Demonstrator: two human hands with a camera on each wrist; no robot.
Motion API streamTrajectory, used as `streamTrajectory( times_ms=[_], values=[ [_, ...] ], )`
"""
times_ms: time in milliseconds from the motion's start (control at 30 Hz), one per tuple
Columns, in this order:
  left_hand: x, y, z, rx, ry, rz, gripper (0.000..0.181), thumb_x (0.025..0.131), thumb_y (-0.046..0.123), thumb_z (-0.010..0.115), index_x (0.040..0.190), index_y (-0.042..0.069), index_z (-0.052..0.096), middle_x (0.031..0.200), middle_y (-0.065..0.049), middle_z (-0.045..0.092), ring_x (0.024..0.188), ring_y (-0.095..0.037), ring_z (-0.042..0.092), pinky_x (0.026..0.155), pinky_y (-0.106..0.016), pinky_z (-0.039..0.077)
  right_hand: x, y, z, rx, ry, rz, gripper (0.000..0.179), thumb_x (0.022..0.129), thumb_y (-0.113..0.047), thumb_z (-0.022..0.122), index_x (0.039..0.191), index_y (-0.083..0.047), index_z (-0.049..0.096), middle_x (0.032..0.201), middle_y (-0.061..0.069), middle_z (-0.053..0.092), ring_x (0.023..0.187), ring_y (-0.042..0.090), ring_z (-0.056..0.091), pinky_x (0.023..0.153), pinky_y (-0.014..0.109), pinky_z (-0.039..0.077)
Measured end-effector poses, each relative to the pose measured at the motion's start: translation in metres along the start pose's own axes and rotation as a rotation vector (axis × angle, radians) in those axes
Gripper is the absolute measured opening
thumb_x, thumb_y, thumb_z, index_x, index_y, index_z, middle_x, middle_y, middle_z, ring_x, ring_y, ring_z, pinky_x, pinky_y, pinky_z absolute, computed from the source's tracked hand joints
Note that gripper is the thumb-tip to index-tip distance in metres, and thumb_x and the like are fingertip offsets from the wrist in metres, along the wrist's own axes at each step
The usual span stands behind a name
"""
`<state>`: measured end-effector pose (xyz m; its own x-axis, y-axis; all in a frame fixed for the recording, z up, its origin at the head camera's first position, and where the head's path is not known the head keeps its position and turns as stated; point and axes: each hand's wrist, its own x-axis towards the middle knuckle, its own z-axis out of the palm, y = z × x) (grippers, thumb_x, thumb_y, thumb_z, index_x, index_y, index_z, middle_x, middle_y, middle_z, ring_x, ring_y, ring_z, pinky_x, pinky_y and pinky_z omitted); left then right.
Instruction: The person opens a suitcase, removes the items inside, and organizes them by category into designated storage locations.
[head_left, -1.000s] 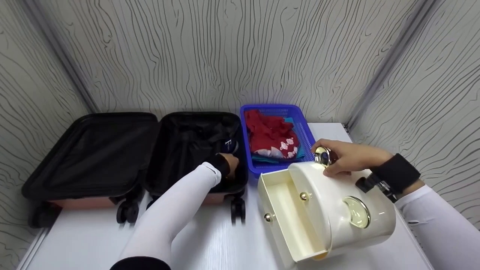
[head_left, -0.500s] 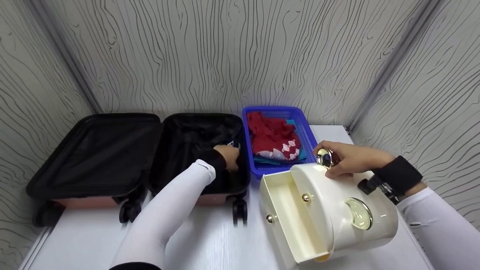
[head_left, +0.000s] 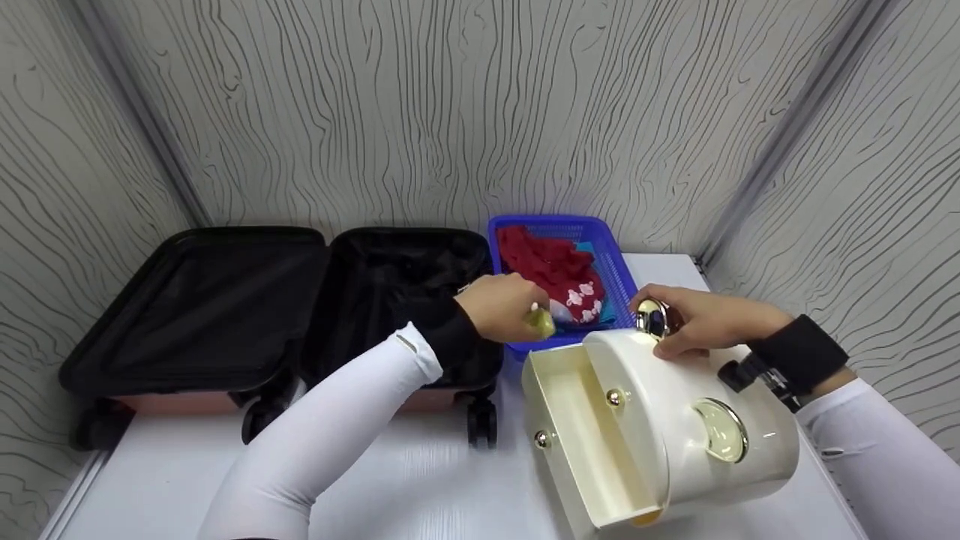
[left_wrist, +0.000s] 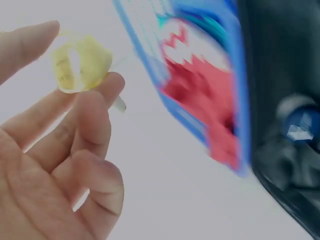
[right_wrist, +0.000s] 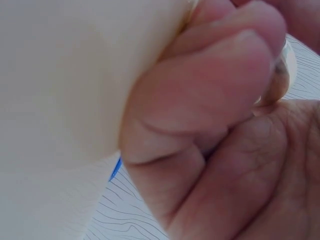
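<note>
Between thumb and fingertips, my left hand [head_left: 504, 306] pinches a small translucent yellow bottle [left_wrist: 82, 64] with a pale tip. This hand is above the near side of the blue basket [head_left: 621, 277], beside the suitcase's right rim. Red clothing with pale flowers [head_left: 551, 262] lies in the basket on teal cloth. My right hand [head_left: 709, 319] grips the shiny gold knob [head_left: 651, 316] on top of a cream, round-topped storage box [head_left: 686, 427]. Its drawer [head_left: 581, 435] is pulled out, facing left. In the right wrist view, curled fingers [right_wrist: 200, 85] press against the box.
An open suitcase with black lining [head_left: 225, 300] lies at left, its other half [head_left: 375, 285] beside the basket. A round dark-blue item with white marking [left_wrist: 300, 125] is inside it. Suitcase wheels [head_left: 481, 424] stick out toward the front. Patterned walls [head_left: 412, 112] enclose the white table [head_left: 420, 480].
My left hand has come up out of the suitcase and moved right toward the basket and drawer, with the yellow bottle now showing in its fingers. The right hand keeps its grip on the knob.
</note>
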<state>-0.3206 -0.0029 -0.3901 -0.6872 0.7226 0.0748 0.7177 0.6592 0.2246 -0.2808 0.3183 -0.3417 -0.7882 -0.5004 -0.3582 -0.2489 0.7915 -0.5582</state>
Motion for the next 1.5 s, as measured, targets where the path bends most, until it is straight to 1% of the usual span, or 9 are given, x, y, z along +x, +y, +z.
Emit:
streamTrajectory(
  times_ms=[100,200,433,567,667,867,1067,1267,1500],
  values=[
    [-0.005,0.026,0.004,0.044,-0.013,0.102,0.022,0.093,0.032,0.074,0.111,0.021,0.082,0.100,0.004,0.079,0.089,-0.018,0.072,0.079,-0.042,0.061,0.000,0.000,0.000,-0.007,0.002,-0.006,0.061,0.089,-0.010,0.082,0.142,-0.012,0.051,0.073,-0.002,0.056,0.056,0.009,0.054,0.055,0.024,0.046],
    [-0.009,0.048,0.013,0.088,-0.054,0.169,0.026,0.095,0.037,0.074,0.114,0.021,0.082,0.102,0.005,0.080,0.090,-0.016,0.074,0.077,-0.037,0.060,-0.001,-0.001,-0.001,-0.008,-0.001,-0.001,0.061,0.090,-0.011,0.082,0.142,-0.013,0.051,0.074,-0.002,0.056,0.057,0.009,0.055,0.055,0.024,0.046],
    [-0.011,0.079,0.041,0.088,-0.179,0.200,0.017,0.096,0.038,0.077,0.098,0.021,0.078,0.082,0.009,0.067,0.075,-0.009,0.058,0.065,-0.026,0.046,-0.002,-0.002,-0.001,0.010,-0.008,0.002,0.060,0.090,-0.010,0.081,0.142,-0.012,0.050,0.073,-0.002,0.056,0.056,0.009,0.054,0.054,0.023,0.044],
    [-0.010,0.086,0.055,0.128,-0.223,0.198,0.016,0.093,0.036,0.079,0.089,0.021,0.073,0.076,0.009,0.063,0.071,-0.010,0.056,0.065,-0.027,0.043,-0.001,-0.002,0.000,0.008,-0.011,0.011,0.061,0.090,-0.010,0.081,0.142,-0.012,0.050,0.072,-0.002,0.056,0.055,0.009,0.054,0.054,0.023,0.044],
    [-0.007,0.091,0.065,0.180,-0.270,0.177,0.022,0.093,0.038,0.079,0.082,0.022,0.068,0.076,0.009,0.063,0.071,-0.011,0.059,0.068,-0.029,0.045,-0.001,-0.001,0.000,0.005,-0.011,0.011,0.061,0.090,-0.010,0.081,0.142,-0.013,0.050,0.073,-0.002,0.056,0.055,0.009,0.054,0.054,0.023,0.045],
    [0.001,0.101,0.077,0.273,-0.348,0.119,0.027,0.091,0.040,0.079,0.077,0.023,0.064,0.082,0.009,0.069,0.079,-0.013,0.063,0.078,-0.031,0.051,-0.001,-0.001,0.000,-0.017,0.002,-0.014,0.058,0.089,-0.011,0.083,0.139,-0.014,0.053,0.073,-0.003,0.055,0.056,0.009,0.054,0.055,0.024,0.046],
    [0.010,0.103,0.083,0.344,-0.427,0.160,0.035,0.087,0.037,0.082,0.072,0.024,0.054,0.073,0.008,0.054,0.070,-0.012,0.050,0.060,-0.030,0.042,-0.001,-0.003,-0.002,-0.035,-0.004,-0.006,0.058,0.090,-0.012,0.082,0.139,-0.014,0.053,0.073,-0.002,0.056,0.056,0.009,0.055,0.055,0.024,0.047],
    [0.012,0.105,0.089,0.369,-0.422,0.155,0.037,0.087,0.042,0.083,0.072,0.024,0.054,0.076,0.008,0.055,0.071,-0.011,0.051,0.058,-0.030,0.043,-0.001,-0.003,-0.001,-0.027,-0.002,0.007,0.059,0.090,-0.012,0.083,0.140,-0.013,0.053,0.074,-0.002,0.056,0.058,0.009,0.055,0.056,0.024,0.046],
    [0.010,0.106,0.094,0.336,-0.386,0.166,0.039,0.087,0.041,0.082,0.069,0.023,0.053,0.076,0.006,0.059,0.068,-0.012,0.053,0.058,-0.030,0.045,-0.001,-0.001,0.000,0.020,-0.011,0.009,0.061,0.090,-0.008,0.082,0.142,-0.012,0.051,0.071,-0.002,0.055,0.055,0.010,0.053,0.054,0.024,0.044]
  ],
)
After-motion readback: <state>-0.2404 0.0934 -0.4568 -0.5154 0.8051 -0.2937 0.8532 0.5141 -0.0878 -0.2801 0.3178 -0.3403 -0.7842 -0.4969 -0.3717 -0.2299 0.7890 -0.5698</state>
